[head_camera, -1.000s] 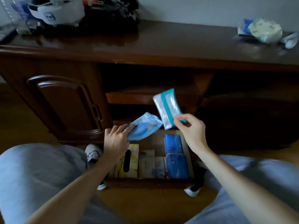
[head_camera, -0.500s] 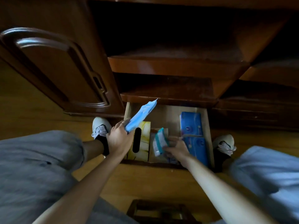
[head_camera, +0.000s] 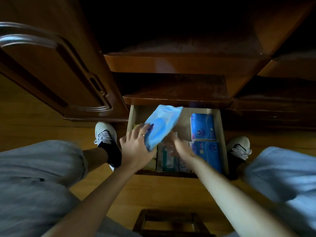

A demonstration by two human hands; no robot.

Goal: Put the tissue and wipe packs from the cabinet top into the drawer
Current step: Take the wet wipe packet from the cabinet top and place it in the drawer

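Note:
The low drawer (head_camera: 224,134) stands pulled out below me, between my feet. My left hand (head_camera: 135,147) grips a light-blue wipe pack (head_camera: 161,126) and holds it tilted over the drawer's left half. Blurred by motion, my right hand (head_camera: 179,144) is in the drawer's middle with fingers spread and nothing in it. Just under it lies the teal-and-white wipe pack (head_camera: 166,157), flat among other packs. Two dark-blue tissue packs (head_camera: 203,125) fill the right side. A yellow tissue box is mostly hidden behind my left hand.
The cabinet's shelf (head_camera: 176,100) overhangs the back of the drawer. A closed cabinet door (head_camera: 51,74) is at the left. My shoes (head_camera: 105,134) flank the drawer on the wooden floor. A small wooden stool (head_camera: 171,223) sits under me.
My right hand has let go of the teal-and-white pack, which now lies in the drawer. My left hand has moved the light-blue pack rightward over the drawer. The view has tipped further down.

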